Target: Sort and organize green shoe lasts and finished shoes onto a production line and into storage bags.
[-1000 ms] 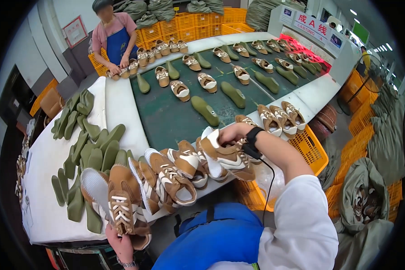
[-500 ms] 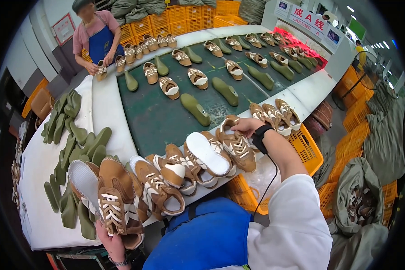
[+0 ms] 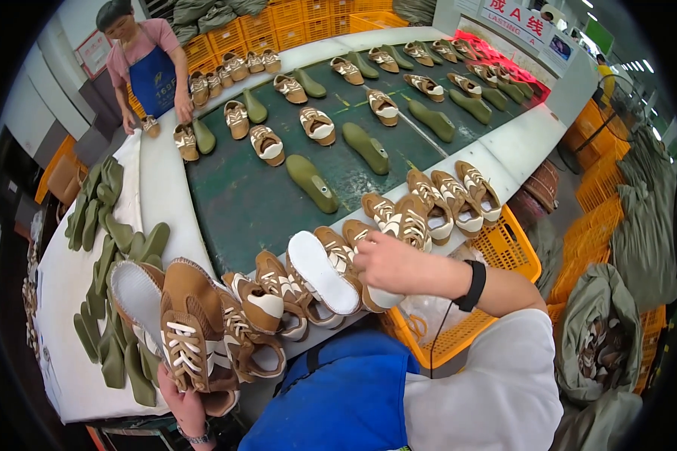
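Observation:
My left hand (image 3: 179,400) is closed around the lower part of a pair of brown shoe uppers (image 3: 184,331) with white laces, held at the near left; one shows its pale underside. Over the row along the table's near edge, my right hand (image 3: 390,263) has its fingers curled on a brown shoe (image 3: 358,231); its thumb is hidden. Just left of that hand leans a shoe with a white sole (image 3: 323,274) turned outward. More brown shoes (image 3: 259,301) crowd between my hands. Past my right hand stand several others (image 3: 451,199).
A green conveyor belt (image 3: 233,203) carries brown shoes and olive shoe lasts (image 3: 312,184). More lasts (image 3: 116,331) lie heaped on the white table (image 3: 60,331). An orange crate (image 3: 459,338) stands below the near edge. Across, a person in a blue apron (image 3: 154,79) handles shoes.
The shoe my right hand held now stands with the others to the right. That hand has come left and nearer onto another shoe. The co-worker's hands have moved apart.

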